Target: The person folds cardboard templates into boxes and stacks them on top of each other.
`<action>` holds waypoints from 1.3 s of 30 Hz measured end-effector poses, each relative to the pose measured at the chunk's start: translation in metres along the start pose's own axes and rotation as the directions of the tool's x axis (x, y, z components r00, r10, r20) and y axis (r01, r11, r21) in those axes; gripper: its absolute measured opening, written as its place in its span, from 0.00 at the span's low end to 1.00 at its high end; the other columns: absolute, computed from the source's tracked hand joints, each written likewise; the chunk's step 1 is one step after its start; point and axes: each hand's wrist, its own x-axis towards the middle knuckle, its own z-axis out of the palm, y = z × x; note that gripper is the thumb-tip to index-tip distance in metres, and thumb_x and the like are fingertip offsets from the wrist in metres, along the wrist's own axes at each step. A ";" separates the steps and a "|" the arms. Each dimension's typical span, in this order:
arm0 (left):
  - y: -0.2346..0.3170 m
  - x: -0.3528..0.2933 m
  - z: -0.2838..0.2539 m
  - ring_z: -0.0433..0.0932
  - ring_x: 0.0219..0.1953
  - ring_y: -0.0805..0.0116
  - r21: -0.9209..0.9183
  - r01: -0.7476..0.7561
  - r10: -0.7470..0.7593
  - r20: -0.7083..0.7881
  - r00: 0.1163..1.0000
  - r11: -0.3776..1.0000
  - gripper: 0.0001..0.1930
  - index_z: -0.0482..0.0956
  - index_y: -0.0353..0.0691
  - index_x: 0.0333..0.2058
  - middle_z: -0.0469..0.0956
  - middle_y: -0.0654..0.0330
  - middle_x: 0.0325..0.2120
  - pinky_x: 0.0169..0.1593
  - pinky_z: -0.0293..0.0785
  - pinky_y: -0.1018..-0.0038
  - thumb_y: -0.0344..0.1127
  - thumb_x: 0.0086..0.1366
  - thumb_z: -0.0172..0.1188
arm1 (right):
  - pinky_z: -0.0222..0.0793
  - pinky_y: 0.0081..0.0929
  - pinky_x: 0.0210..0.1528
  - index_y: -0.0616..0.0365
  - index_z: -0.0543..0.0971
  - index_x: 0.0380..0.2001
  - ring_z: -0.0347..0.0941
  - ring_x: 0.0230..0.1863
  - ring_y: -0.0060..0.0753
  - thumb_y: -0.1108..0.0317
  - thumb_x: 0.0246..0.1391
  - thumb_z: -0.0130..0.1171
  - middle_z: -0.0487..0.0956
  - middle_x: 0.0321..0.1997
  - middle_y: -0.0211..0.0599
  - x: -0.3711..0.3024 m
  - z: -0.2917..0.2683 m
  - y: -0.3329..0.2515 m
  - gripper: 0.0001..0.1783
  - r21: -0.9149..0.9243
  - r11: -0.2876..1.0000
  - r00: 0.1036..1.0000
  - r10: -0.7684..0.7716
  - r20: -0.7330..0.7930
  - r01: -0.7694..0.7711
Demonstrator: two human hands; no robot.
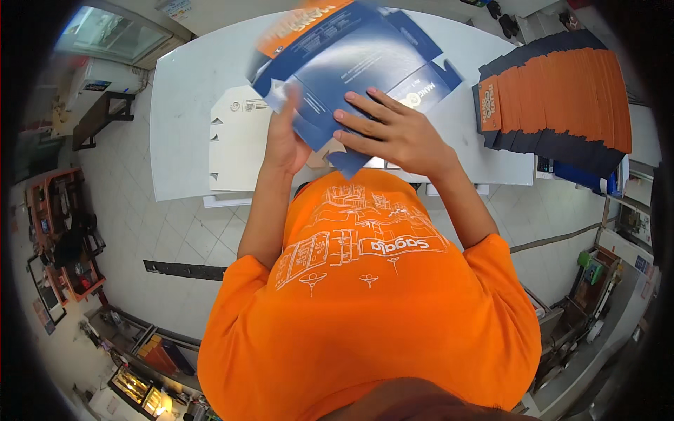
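A blue and orange cardboard box blank (344,70), partly folded with flaps sticking out, is tilted in front of me over the table. My left hand (284,133) grips its left edge, the fingertips smeared by motion. Across the blue panel lies my right hand (397,133), fingers spread and stretched flat against the card; its thumb is hidden. Under and to the left of the box blank, a flat white cardboard sheet (235,151) with small notches along its side rests on the table.
The white table (182,98) curves around in front of me. On its right side stands a large fanned stack of orange and dark blue box blanks (562,102). A dark bench (105,116) is on the far left, and shelves (53,231) line the left wall.
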 end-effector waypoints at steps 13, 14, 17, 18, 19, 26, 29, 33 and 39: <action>-0.030 0.003 0.014 0.80 0.52 0.66 -0.007 -0.230 0.230 0.002 0.973 0.973 0.13 0.72 0.36 0.53 0.79 0.56 0.50 0.57 0.78 0.67 0.37 0.79 0.46 | 0.75 0.39 0.59 0.50 0.77 0.59 0.72 0.63 0.58 0.78 0.52 0.65 0.70 0.66 0.58 -0.005 0.019 -0.027 0.29 0.426 0.790 0.844 0.526 -0.100 -0.442; -0.031 -0.002 0.017 0.80 0.52 0.66 -0.005 -0.227 0.227 0.001 0.974 0.974 0.13 0.72 0.36 0.53 0.79 0.56 0.50 0.57 0.78 0.67 0.37 0.79 0.46 | 0.75 0.39 0.59 0.50 0.77 0.59 0.72 0.63 0.58 0.78 0.52 0.65 0.70 0.66 0.58 -0.007 0.019 -0.027 0.29 0.428 0.788 0.843 0.529 -0.100 -0.443; -0.047 -0.024 0.035 0.79 0.52 0.67 0.007 -0.194 0.194 -0.025 0.981 0.981 0.14 0.71 0.37 0.53 0.79 0.56 0.50 0.58 0.76 0.69 0.41 0.79 0.46 | 0.74 0.40 0.60 0.49 0.81 0.57 0.71 0.62 0.57 0.82 0.50 0.66 0.66 0.66 0.58 -0.007 0.027 -0.026 0.30 0.377 0.852 0.819 0.485 -0.308 -0.363; -0.056 -0.030 0.043 0.79 0.52 0.67 0.007 -0.190 0.190 -0.026 0.981 0.982 0.14 0.71 0.37 0.53 0.79 0.56 0.50 0.58 0.76 0.69 0.41 0.79 0.46 | 0.74 0.40 0.60 0.49 0.81 0.57 0.71 0.62 0.57 0.82 0.50 0.66 0.66 0.66 0.58 -0.005 0.033 -0.026 0.30 0.378 0.850 0.817 0.489 -0.306 -0.367; -0.065 -0.034 0.051 0.79 0.52 0.68 -0.028 -0.220 0.219 -0.048 0.975 0.975 0.15 0.71 0.38 0.54 0.79 0.56 0.50 0.57 0.77 0.69 0.41 0.79 0.45 | 0.74 0.41 0.61 0.49 0.82 0.55 0.72 0.61 0.55 0.83 0.50 0.65 0.65 0.65 0.57 -0.002 0.039 -0.027 0.28 0.389 0.848 0.761 0.508 -0.404 -0.360; -0.065 -0.036 0.039 0.80 0.37 0.77 0.148 -0.235 0.238 0.001 0.971 0.961 0.09 0.77 0.33 0.47 0.81 0.61 0.40 0.43 0.79 0.80 0.33 0.75 0.56 | 0.72 0.37 0.55 0.55 0.84 0.43 0.72 0.53 0.44 0.76 0.47 0.71 0.67 0.53 0.45 -0.007 0.046 -0.059 0.17 0.549 0.706 0.489 0.708 -0.510 -0.448; -0.036 -0.043 0.023 0.78 0.33 0.80 0.582 0.031 -0.055 0.022 0.998 0.813 0.11 0.80 0.32 0.47 0.83 0.65 0.33 0.40 0.76 0.82 0.33 0.73 0.58 | 0.70 0.32 0.56 0.56 0.80 0.46 0.71 0.53 0.38 0.79 0.48 0.67 0.71 0.48 0.40 -0.038 0.034 -0.058 0.20 0.653 0.591 0.631 0.745 -0.217 -0.473; -0.055 -0.062 0.011 0.80 0.38 0.78 0.715 0.331 -0.608 0.163 0.777 0.616 0.12 0.79 0.29 0.50 0.84 0.63 0.37 0.46 0.76 0.80 0.29 0.71 0.57 | 0.66 0.31 0.61 0.61 0.79 0.48 0.72 0.56 0.37 0.68 0.63 0.54 0.77 0.53 0.40 -0.069 0.032 -0.051 0.13 0.798 0.365 0.503 0.860 -0.091 -0.479; -0.088 -0.074 0.013 0.79 0.32 0.81 0.685 0.445 -0.715 0.160 0.681 0.577 0.18 0.71 0.31 0.59 0.84 0.61 0.37 0.37 0.75 0.82 0.29 0.73 0.56 | 0.65 0.36 0.65 0.58 0.80 0.48 0.69 0.66 0.48 0.71 0.59 0.62 0.72 0.65 0.50 -0.115 -0.013 -0.042 0.14 0.779 0.400 0.831 0.489 0.265 -0.484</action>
